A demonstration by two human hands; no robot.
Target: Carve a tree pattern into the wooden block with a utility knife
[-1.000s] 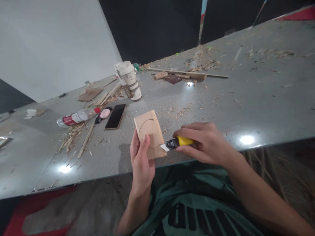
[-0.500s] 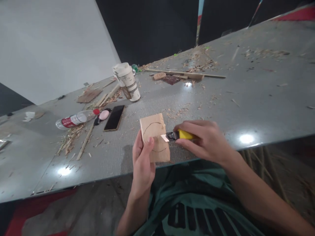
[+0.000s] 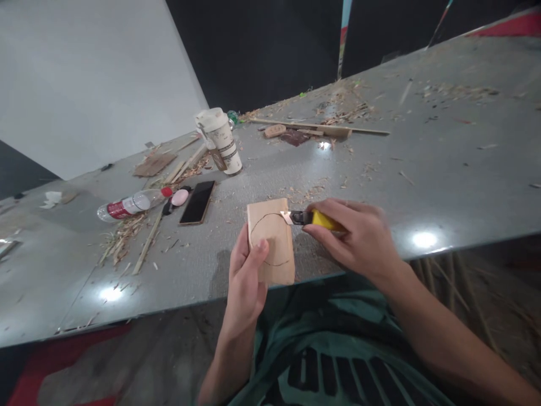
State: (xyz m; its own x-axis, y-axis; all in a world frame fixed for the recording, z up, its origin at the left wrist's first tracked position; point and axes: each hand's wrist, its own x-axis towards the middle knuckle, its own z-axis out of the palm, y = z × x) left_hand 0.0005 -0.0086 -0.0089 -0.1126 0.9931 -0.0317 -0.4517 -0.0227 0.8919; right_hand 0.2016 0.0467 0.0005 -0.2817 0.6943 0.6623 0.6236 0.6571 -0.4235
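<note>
My left hand (image 3: 246, 277) grips a small flat wooden board (image 3: 273, 239) with a circle drawn on it, thumb pressed on its face, near the front edge of the grey table (image 3: 443, 169). My right hand (image 3: 359, 237) is closed round a yellow utility knife (image 3: 315, 218). The knife's blade tip rests on the board's upper right part, close to the drawn line.
On the table to the left lie a black phone (image 3: 197, 202), a pink oval object (image 3: 180, 197), a plastic bottle (image 3: 131, 203) and wood strips. A lidded paper cup (image 3: 220, 141) stands behind. Wood scraps and shavings (image 3: 321, 127) litter the far side.
The board has shifted right and turned more upright in my left hand. The knife blade moved from the board's lower right edge up to its upper right part.
</note>
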